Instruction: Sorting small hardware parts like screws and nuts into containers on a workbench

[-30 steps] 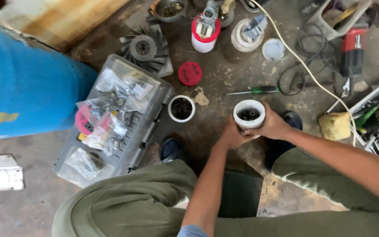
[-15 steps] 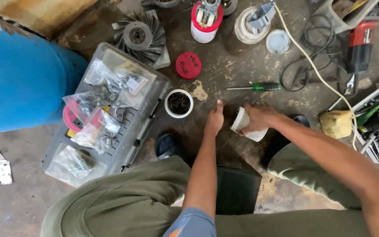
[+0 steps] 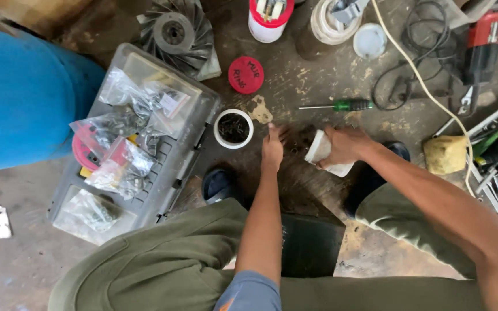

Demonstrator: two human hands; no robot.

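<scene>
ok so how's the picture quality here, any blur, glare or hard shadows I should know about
Head view: lighting is soft and even, with no hard shadows and no strong glare on the floor. The right hand tipping the white cup and the left hand look slightly soft, while the green screwdriver and the parts case are sharp. Edges bend a little, wide-lens style.

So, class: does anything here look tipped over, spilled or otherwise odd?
Yes. The right hand holds a white cup tipped on its side, mouth toward the left hand, with small dark bits on the floor between them. The other white cup stands upright, full.
</scene>
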